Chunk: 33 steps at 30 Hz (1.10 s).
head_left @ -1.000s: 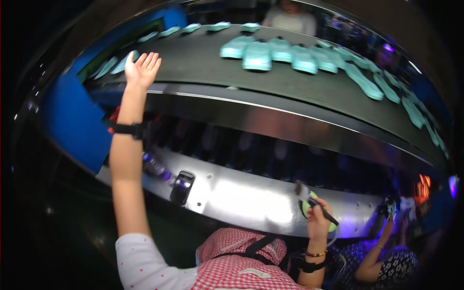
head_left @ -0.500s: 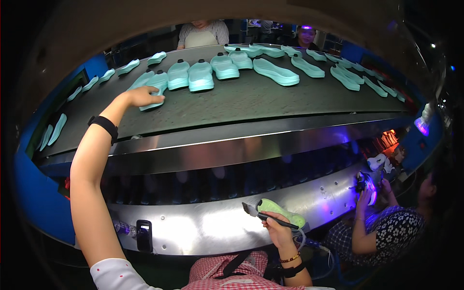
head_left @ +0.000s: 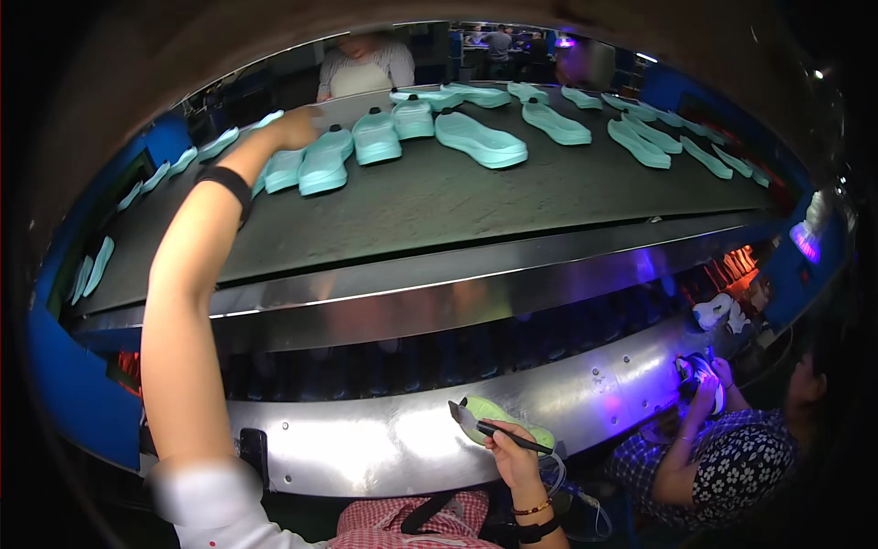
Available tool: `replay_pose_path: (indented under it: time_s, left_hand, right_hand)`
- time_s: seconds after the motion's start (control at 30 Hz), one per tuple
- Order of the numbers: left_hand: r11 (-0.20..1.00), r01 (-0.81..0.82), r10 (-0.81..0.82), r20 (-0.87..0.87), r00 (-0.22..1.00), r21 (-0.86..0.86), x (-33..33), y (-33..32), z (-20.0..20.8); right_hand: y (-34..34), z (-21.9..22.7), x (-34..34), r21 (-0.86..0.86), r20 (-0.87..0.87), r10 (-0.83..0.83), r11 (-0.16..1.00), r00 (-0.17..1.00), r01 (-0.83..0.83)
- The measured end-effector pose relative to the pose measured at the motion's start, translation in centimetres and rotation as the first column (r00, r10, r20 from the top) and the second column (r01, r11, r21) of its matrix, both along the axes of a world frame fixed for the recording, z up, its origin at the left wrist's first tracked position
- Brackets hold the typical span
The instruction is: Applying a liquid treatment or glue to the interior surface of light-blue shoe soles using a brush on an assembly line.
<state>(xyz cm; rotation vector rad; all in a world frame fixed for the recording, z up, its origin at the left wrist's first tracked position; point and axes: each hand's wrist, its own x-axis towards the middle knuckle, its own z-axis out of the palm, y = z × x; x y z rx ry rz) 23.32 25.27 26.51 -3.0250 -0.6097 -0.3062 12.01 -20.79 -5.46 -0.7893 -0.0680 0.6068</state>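
My left hand (head_left: 297, 128) stretches far out over the dark conveyor, next to the black-tabbed end of a mint-green shoe sole (head_left: 326, 162). Motion smears its fingers, so I cannot tell whether it grips anything. Another mint sole (head_left: 284, 172) lies partly behind that hand and forearm. In my right hand (head_left: 518, 459) is a flat brush (head_left: 494, 428) with a black handle, its bristles pointing up and left. Just behind the brush, a pale yellow-green sole (head_left: 477, 409) rests on the metal ledge (head_left: 357, 435), partly covered by the hand.
Many more mint soles (head_left: 480, 142) lie along the conveyor belt (head_left: 412, 206). A metal rail (head_left: 430, 261) runs along its near edge. A black upright object (head_left: 254, 450) stands on the ledge. At right, a co-worker (head_left: 745, 457) handles a shoe under purple light; another person (head_left: 366, 69) is across the belt.
My left hand has left the near-left sole and moved farther out over the belt. The soles appear shifted left in view. My right hand still holds the brush.
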Motion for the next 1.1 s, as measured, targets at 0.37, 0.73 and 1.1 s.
replay_pose_path:
  time_s: [0.37, 0.73, 1.1]
  left_hand:
    - [0.988, -0.101, 0.088, -0.116, 0.989, -0.113, 10.8, -6.5, -4.0]
    - [0.997, -0.053, 0.047, -0.108, 0.993, -0.06, 9.6, -15.1, -3.4]
    - [0.686, 0.44, -0.411, 0.191, 0.891, -0.579, 14.8, -21.3, -2.7]
  right_hand:
    - [-1.5, -0.8, -0.4, 0.056, -0.056, -0.01, 0.998, 0.998, 0.013]
    - [-2.6, -2.1, 0.0, 0.064, -0.093, 0.014, 0.998, 0.996, -0.008]
    - [-3.1, -2.0, -0.3, 0.061, -0.102, -0.056, 0.996, 0.993, 0.062]
